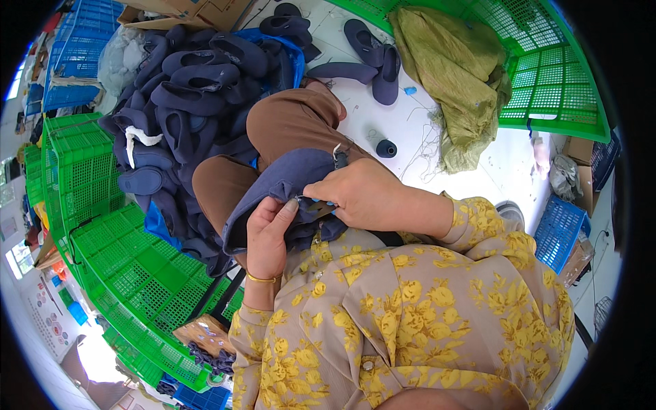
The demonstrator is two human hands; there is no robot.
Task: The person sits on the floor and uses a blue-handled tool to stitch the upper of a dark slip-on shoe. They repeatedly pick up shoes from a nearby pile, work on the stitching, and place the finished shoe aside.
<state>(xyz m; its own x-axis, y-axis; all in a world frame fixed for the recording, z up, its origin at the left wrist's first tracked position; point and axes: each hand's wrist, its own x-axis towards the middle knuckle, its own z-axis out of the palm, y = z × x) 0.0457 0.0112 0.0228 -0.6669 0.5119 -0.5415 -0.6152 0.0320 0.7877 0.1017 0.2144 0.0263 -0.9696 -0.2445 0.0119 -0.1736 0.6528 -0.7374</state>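
Note:
Across my lap lies a navy fabric shoe (280, 176). My left hand (268, 236) is closed on its edge, thumb and fingers pinching the cloth. Close beside it, my right hand (365, 195) is curled round a small metal tool (318, 209) with a bit of blue on it, mostly hidden by the fingers; its exact kind cannot be made out. The right fingertips meet the shoe's edge near the left thumb. A dark piece with a pale hooked tip (339, 157) sticks up above the right hand; whether it belongs to the tool is unclear.
A big heap of navy shoes (198, 75) is piled to the left, beside green plastic crates (137, 260). Several more shoes (386, 72) lie on the white floor ahead, near a dark thread spool (386, 148) and an olive sack (451, 75). A blue crate (560, 232) stands at right.

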